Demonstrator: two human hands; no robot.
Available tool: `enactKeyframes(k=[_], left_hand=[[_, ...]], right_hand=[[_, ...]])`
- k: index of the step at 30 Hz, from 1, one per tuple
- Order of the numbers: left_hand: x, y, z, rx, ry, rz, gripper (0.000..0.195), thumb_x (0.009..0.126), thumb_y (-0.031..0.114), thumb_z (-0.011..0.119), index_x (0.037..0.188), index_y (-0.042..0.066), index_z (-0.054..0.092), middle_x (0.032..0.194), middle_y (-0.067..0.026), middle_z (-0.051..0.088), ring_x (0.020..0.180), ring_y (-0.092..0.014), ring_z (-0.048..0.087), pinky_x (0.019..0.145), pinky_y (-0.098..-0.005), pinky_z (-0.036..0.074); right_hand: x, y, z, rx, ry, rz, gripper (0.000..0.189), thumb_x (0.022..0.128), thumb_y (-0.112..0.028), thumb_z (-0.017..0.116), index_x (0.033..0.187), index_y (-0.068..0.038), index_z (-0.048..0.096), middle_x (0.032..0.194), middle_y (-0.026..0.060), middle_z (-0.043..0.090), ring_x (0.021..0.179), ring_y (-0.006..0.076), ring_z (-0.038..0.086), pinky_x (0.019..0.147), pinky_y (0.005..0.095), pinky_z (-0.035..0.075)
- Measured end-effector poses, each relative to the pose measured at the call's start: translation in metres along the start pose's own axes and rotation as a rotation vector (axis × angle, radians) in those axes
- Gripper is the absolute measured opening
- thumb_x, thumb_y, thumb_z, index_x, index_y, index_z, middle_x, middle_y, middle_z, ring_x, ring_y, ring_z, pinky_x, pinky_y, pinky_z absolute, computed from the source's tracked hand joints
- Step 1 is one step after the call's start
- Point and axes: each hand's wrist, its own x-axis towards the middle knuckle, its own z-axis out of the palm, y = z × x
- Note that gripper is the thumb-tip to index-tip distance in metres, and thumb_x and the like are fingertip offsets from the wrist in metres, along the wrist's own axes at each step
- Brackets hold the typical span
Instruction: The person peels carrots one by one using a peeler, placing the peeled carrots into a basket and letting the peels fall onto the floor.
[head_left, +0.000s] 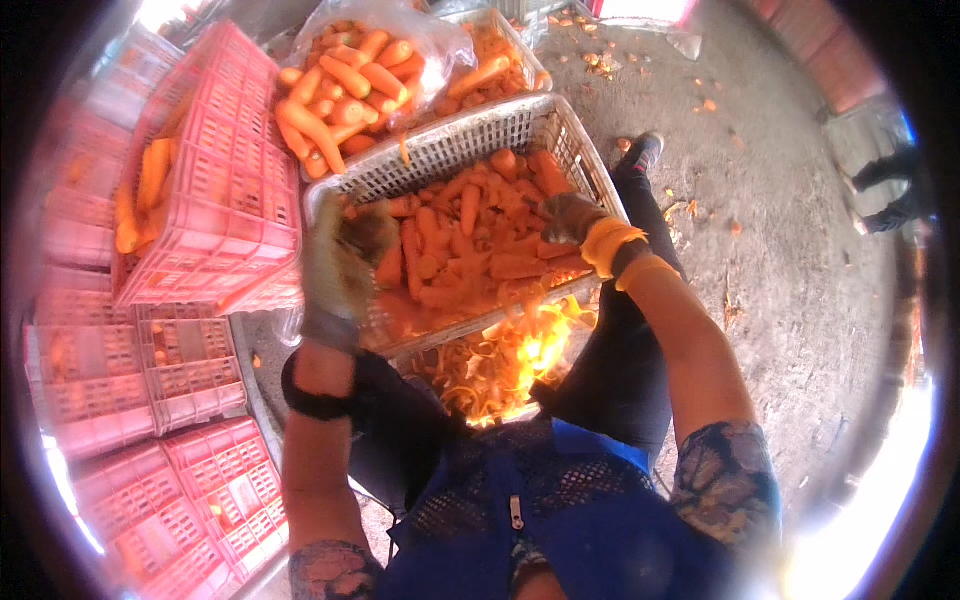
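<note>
A worn pale plastic crate (450, 144) stands before me, with whole carrots (442, 225) and orange pieces inside. My left hand (341, 259), in a stained light glove, is blurred over the crate's left end; whether it grips anything is unclear. At the right end, my right hand (571, 217) reaches in among the carrots in a dark, dirty glove. Its fingertips are hard to make out, and so is anything they might hold. Orange strips (611, 246) circle that wrist. Below the crate's near rim, a heap of carrot peelings (495, 360) lies between my legs, brightly lit in part.
Pink slatted crates (225, 165) are stacked on the left, some with carrots showing. Behind the near crate sit a clear plastic bag of carrots (345, 82) and another filled crate (495, 64). Scraps dot the concrete floor (757, 225). A person's legs (889, 187) appear far right.
</note>
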Motion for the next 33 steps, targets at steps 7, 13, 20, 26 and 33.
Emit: enactKeyframes(k=[7,13,20,26,33], left_hand=[[0.006,-0.091,-0.025,0.076,0.153,-0.422,0.04,0.101,0.044,0.062,0.118,0.008,0.062,0.095,-0.0117,0.074,0.083,-0.025,0.073,0.081,-0.0398,0.056],[0.011,-0.097,-0.026,0.076,0.033,-0.433,0.045,0.102,0.044,0.061,0.125,0.005,0.06,0.097,-0.0121,0.074,0.081,-0.024,0.073,0.079,-0.0396,0.058],[-0.011,-0.094,0.003,0.306,-0.111,-0.37,0.059,0.102,0.048,0.059,0.137,0.0,0.054,0.117,-0.0194,0.069,0.1,-0.029,0.071,0.091,-0.04,0.056],[-0.049,-0.078,0.045,0.404,-0.274,-0.174,0.062,0.102,0.045,0.06,0.143,0.001,0.049,0.124,-0.0183,0.065,0.112,-0.03,0.066,0.094,-0.0393,0.055],[-0.113,-0.06,0.077,0.179,-0.413,-0.145,0.052,0.103,0.044,0.058,0.138,0.006,0.053,0.12,-0.0137,0.065,0.105,-0.027,0.067,0.083,-0.0372,0.057]], right_hand=[[0.016,0.037,0.046,-0.362,-0.173,0.0,0.025,0.093,-0.02,0.065,0.115,-0.007,0.065,0.111,0.0104,0.065,0.093,0.023,0.058,0.082,0.0351,0.048],[0.013,0.052,0.04,-0.265,-0.164,-0.038,0.031,0.093,-0.019,0.064,0.122,-0.007,0.063,0.124,0.012,0.064,0.109,0.0248,0.059,0.094,0.0358,0.047],[-0.014,0.043,0.008,0.669,-0.22,-0.232,0.039,0.093,-0.017,0.062,0.131,-0.007,0.062,0.138,0.0138,0.062,0.127,0.0268,0.06,0.108,0.0366,0.046],[-0.117,-0.068,-0.003,1.065,-0.329,-0.417,0.053,0.094,-0.019,0.068,0.142,-0.008,0.051,0.139,0.0097,0.059,0.126,0.0214,0.057,0.108,0.0358,0.047],[-0.164,-0.128,0.008,0.969,-0.036,-0.591,0.037,0.096,-0.016,0.066,0.128,-0.001,0.06,0.107,0.0078,0.068,0.087,0.0148,0.063,0.073,0.0269,0.053]])
